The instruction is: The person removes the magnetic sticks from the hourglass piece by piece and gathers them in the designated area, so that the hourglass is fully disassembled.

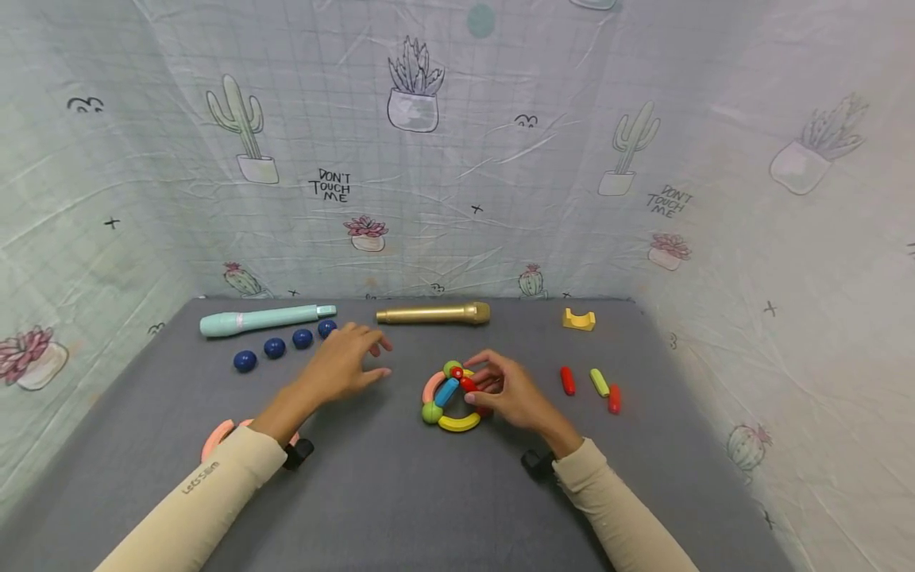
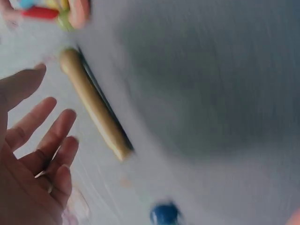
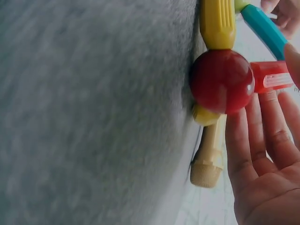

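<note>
On the grey table, near the middle in the head view, is a ring of toy building pieces, with curved yellow and pink rods joined by balls. A blue rod slants up from a green ball. My right hand is at the ring's right side and pinches a red rod between thumb and fingers. Beside those fingers, a glossy red ball joins the rods. My left hand hovers left of the ring, fingers spread and holding nothing. Several dark blue balls lie beyond its wrist.
A mint microphone-shaped object and a gold microphone lie along the back. At right are red rods, a light green rod and a yellow notched block. Pink curved pieces sit under the left forearm. Patterned cloth surrounds the table.
</note>
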A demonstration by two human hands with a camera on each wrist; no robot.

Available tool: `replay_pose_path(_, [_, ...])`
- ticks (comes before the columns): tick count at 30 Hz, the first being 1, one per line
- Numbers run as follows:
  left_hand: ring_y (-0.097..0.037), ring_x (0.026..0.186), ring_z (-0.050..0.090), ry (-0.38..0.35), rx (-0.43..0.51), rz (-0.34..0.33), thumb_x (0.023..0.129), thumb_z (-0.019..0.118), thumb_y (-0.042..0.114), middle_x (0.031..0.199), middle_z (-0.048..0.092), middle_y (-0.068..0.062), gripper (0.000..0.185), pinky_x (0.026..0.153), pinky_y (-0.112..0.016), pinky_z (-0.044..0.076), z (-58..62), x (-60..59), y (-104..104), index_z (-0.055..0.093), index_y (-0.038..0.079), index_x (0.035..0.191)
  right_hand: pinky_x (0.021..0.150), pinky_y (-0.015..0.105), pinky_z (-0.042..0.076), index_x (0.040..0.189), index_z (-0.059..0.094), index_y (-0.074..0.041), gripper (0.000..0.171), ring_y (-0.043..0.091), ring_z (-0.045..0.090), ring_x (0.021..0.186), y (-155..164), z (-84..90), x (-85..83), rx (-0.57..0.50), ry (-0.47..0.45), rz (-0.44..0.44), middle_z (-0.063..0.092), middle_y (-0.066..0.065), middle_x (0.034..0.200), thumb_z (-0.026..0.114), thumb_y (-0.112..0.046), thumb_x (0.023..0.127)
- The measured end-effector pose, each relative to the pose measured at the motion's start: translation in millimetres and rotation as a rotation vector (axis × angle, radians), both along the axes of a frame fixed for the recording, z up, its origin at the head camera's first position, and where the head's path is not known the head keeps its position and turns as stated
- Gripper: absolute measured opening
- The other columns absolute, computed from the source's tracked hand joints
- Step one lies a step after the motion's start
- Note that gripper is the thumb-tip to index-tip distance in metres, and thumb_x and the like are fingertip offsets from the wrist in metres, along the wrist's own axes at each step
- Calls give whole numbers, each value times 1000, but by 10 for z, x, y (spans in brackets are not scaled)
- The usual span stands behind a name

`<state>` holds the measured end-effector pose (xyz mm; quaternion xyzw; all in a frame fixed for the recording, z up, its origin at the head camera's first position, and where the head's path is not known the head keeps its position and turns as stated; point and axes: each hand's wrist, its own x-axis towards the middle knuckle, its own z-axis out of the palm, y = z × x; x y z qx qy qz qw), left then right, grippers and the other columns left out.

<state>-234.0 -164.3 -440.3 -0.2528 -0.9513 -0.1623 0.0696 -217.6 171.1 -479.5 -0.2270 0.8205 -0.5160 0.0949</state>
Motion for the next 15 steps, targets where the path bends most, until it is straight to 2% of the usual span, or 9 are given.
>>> replay_pose_path(4, [-27, 107, 64, -130, 96, -48, 92, 86, 33, 108, 75, -3, 36, 94, -52, 49, -65, 228, 246, 73, 16, 121, 84, 28, 59, 125, 71, -14, 37, 17, 71, 97, 28, 10, 3, 50, 14, -14, 76, 6, 112, 85, -15, 91])
replay_pose_path(7, [-26, 107, 64, -203, 146, -75, 92, 85, 34, 110, 74, -2, 37, 94, -49, 50, -143, 345, 399, 73, 16, 122, 81, 26, 58, 118, 75, -13, 29, 14, 70, 91, 36, 18, 2, 90, 25, -4, 76, 3, 104, 85, -14, 92])
replay_pose_path(10, [-23, 106, 64, -240, 193, -91, 92, 85, 35, 109, 72, -1, 38, 92, -45, 51, -214, 393, 525, 73, 16, 122, 78, 25, 57, 115, 77, -11, 24, 12, 69, 86, 40, 33, 5, 121, 46, 4, 76, 2, 99, 84, -11, 92])
replay_pose_path(15, [-17, 95, 62, -241, 234, -111, 90, 87, 32, 103, 70, -2, 33, 85, -36, 50, -303, 391, 653, 73, 16, 115, 78, 25, 58, 115, 78, -11, 24, 9, 69, 85, 47, 67, 9, 166, 78, 18, 76, 0, 98, 84, -11, 92])
